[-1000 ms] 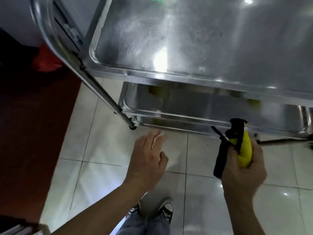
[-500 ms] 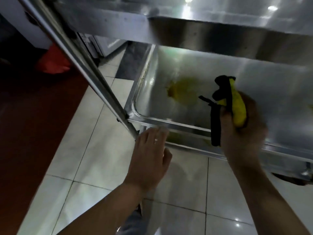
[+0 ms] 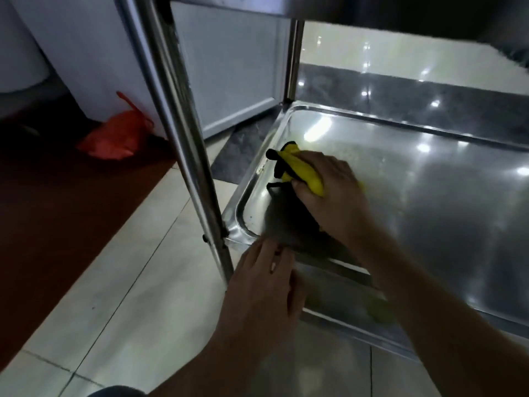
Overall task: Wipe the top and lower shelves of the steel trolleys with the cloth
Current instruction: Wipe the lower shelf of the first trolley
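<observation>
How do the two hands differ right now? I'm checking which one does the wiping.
The right hand grips the yellow and black cloth; the left hand holds nothing, fingers relaxed. The right hand is over the lower shelf, the left at its near corner by the trolley leg. Both are bare.

No readable text, label, brand or number shows anywhere

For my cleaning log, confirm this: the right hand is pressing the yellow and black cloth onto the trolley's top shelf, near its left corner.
One thing is wrong: it is the lower shelf, not the top one. The head view shows the right hand gripping the yellow and black cloth and pressing it onto that shelf near its left corner.
</observation>
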Demonstrator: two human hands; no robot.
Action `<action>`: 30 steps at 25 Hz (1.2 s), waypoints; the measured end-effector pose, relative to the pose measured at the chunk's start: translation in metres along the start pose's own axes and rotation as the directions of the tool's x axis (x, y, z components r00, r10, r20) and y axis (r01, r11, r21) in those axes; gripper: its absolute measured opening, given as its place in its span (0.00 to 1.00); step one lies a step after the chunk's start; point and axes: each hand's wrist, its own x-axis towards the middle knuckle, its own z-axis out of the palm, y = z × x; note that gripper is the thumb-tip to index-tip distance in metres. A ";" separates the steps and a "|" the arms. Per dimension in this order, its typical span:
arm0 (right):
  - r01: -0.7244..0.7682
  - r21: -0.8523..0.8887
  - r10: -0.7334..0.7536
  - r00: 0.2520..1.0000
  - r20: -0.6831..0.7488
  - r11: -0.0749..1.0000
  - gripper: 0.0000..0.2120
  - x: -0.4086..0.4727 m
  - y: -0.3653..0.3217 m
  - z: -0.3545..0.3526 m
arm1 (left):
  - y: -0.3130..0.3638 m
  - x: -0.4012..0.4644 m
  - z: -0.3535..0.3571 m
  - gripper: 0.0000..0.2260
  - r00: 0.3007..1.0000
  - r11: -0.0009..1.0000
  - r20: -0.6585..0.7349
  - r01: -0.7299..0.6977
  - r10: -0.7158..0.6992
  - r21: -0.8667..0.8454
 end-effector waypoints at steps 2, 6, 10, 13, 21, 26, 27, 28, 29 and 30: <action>-0.079 -0.101 0.099 0.974 0.203 0.992 0.31 0.018 0.002 0.017 | -0.005 -0.002 0.005 0.10 0.998 0.999 -0.047 -0.050 0.050 0.005; -0.002 -0.193 0.077 0.920 0.385 0.981 0.29 0.013 0.005 0.026 | -0.013 0.003 0.004 0.10 0.992 0.997 -0.104 -0.076 0.078 0.023; 0.180 -0.022 -0.150 0.876 0.459 0.983 0.29 -0.018 0.000 0.013 | -0.018 -0.003 0.000 0.11 0.986 0.990 -0.102 -0.134 0.129 -0.039; 0.112 -0.163 -0.026 0.888 0.459 0.980 0.28 0.021 -0.001 0.022 | -0.018 -0.007 -0.001 0.14 0.979 0.986 -0.138 -0.159 0.152 -0.044; 0.164 -0.132 -0.093 0.900 0.427 0.978 0.28 0.004 -0.024 0.049 | -0.024 -0.009 0.002 0.18 0.961 0.981 -0.205 -0.192 0.186 -0.010; -0.047 -0.202 0.108 0.947 0.304 0.978 0.24 -0.011 -0.026 0.032 | -0.025 -0.004 0.007 0.16 0.962 0.981 -0.201 -0.167 0.184 0.098; -0.120 -0.219 0.178 0.947 0.267 0.968 0.24 -0.024 -0.018 0.023 | -0.023 -0.002 0.008 0.16 0.964 0.980 -0.201 -0.154 0.177 0.124; -0.188 -0.237 0.245 0.940 0.238 0.953 0.24 -0.040 -0.008 0.011 | -0.021 -0.001 0.009 0.15 0.965 0.979 -0.203 -0.139 0.168 0.147; -0.254 -0.258 0.310 0.929 0.205 0.932 0.23 -0.057 0.003 -0.004 | -0.020 0.000 0.010 0.15 0.965 0.978 -0.207 -0.125 0.159 0.168; -0.321 -0.285 0.373 0.916 0.149 0.903 0.22 -0.074 0.015 -0.021 | -0.018 0.000 0.010 0.15 0.965 0.976 -0.212 -0.118 0.155 0.180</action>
